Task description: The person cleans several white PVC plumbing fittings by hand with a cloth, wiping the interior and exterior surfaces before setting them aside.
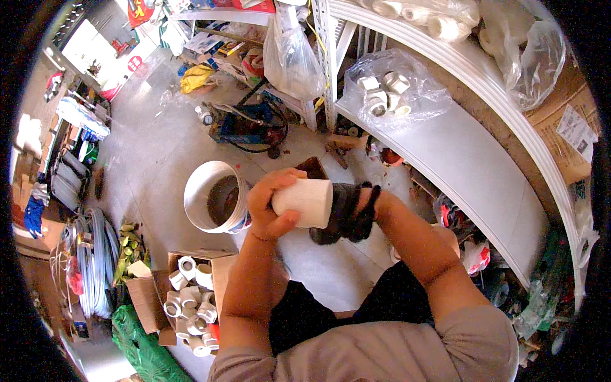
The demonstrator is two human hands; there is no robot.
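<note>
In the middle of the head view, my left hand (pixel 274 205) is closed around a white plastic pipe fitting (pixel 305 204), thumb below and fingers above. My right hand (pixel 346 212), in a dark glove, is right beside the fitting's right end; its fingertips are hidden, so I cannot tell whether it also grips the fitting. A white plastic bucket (pixel 193 200) stands just left of my left hand, with something dark at its bottom. An open cardboard box (pixel 224 267) full of white pipe fittings (pixel 191 298) is at my lower left.
At the right, a metal shelf (pixel 477 157) holds a clear plastic bag (pixel 425 90) of fittings. A blue tool tray (pixel 246 122) with a black hose lies on the floor ahead. Coiled grey pipe (pixel 95 267) and a green wrapped roll (pixel 143 344) lie to the left.
</note>
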